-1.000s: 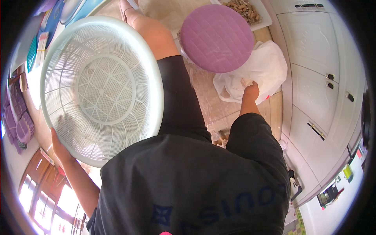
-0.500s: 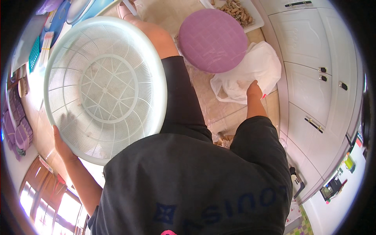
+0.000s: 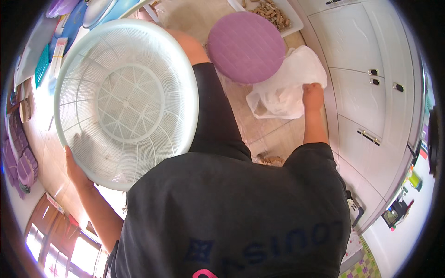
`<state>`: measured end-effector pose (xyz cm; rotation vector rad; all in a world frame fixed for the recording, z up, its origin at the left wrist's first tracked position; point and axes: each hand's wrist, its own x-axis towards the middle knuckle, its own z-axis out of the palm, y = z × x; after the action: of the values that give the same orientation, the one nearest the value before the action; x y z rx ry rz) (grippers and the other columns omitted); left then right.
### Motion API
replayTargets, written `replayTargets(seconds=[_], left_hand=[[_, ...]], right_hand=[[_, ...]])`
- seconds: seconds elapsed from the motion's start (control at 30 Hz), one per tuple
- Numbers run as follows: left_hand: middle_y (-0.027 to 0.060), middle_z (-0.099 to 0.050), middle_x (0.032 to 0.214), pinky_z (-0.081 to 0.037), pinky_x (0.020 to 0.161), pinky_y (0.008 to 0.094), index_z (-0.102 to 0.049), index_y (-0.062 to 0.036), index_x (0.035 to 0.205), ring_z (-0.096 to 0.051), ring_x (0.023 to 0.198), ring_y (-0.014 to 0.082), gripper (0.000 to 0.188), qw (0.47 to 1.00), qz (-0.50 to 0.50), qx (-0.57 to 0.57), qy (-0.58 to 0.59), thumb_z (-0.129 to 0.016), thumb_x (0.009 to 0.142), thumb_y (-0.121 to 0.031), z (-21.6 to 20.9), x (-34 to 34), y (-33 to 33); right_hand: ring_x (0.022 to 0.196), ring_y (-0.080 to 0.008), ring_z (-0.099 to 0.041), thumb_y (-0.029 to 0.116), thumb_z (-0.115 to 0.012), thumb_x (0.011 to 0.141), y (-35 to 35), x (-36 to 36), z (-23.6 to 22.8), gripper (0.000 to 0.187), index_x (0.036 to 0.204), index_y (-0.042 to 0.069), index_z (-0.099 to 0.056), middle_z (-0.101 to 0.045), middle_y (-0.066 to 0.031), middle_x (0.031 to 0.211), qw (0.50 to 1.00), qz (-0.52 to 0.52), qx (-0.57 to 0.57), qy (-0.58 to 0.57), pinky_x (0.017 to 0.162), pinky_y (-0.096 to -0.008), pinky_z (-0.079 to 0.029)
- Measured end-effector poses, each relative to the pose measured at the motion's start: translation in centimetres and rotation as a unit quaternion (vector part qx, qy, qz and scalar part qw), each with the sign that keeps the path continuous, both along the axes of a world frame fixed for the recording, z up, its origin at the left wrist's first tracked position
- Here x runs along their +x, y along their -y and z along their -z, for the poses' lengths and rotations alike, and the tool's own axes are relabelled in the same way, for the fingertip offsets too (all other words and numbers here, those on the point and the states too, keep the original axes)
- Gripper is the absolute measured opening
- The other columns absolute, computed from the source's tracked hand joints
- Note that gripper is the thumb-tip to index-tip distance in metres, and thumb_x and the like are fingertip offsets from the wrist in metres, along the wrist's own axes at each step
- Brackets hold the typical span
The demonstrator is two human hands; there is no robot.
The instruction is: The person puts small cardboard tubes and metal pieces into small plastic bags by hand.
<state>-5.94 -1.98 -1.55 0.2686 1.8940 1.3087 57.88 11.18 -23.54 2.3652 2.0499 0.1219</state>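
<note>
A large round white plastic colander (image 3: 130,129) with a mesh wall is tilted at my left side. My left hand (image 3: 76,169) grips its lower left rim, and the fingers behind the wall show dimly through the mesh. On the right, my right hand (image 3: 314,96) is closed, fingers curled, at the right edge of a crumpled white plastic bag (image 3: 273,99) on the floor. Whatever lies inside the bag is hard to make out. A round purple stool (image 3: 246,47) with a quilted top stands just beyond the bag, partly covering it.
Behind the stool, a white tray (image 3: 296,27) holds many small brown pieces (image 3: 271,16). White cabinets (image 3: 357,88) with dark handles line the right side. Blue and white plastic items (image 3: 99,14) lie at the far left. A small brownish thing (image 3: 271,160) rests on the tiled floor near my body.
My right hand has moved a little right along the bag, and its fingers are now curled. My left hand keeps the colander in nearly the same place. The view has shifted slightly.
</note>
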Motion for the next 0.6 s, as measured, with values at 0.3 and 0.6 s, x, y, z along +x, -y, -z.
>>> replayTargets(seconds=[0.3, 0.6], left_hand=[[0.019, -0.053, 0.114, -0.047, 0.083, 0.0363, -0.043, 0.0056, 0.122, -0.055, 0.101, 0.0274, 0.049, 1.0, -0.024, -0.015, -0.002, -0.04, 0.091, -0.033, -1.0, 2.1, -1.0], [0.0153, -0.056, 0.107, -0.047, 0.079, 0.031, -0.045, 0.0053, 0.118, -0.057, 0.093, 0.0216, 0.044, 0.999, 0.026, 0.027, -0.04, -0.05, 0.088, -0.026, -0.1, 0.1, 0.7]], right_hand=[[0.091, -0.0185, -0.054, 0.02, -0.066, 0.078, -2.4, 2.6, -11.3, 0.02, 0.091, 0.006, -0.059, -0.06, -0.0027, 0.093, 0.644, 0.325, 0.087, -0.687, 0.078, -0.0364, -0.042], [0.098, -0.0258, -0.055, 0.012, -0.05, 0.088, -3.0, -0.7, -22.3, 0.018, 0.102, 0.003, -0.055, -0.058, -0.0132, 0.106, 0.56, 0.057, 0.195, -0.803, 0.086, -0.04, -0.045]])
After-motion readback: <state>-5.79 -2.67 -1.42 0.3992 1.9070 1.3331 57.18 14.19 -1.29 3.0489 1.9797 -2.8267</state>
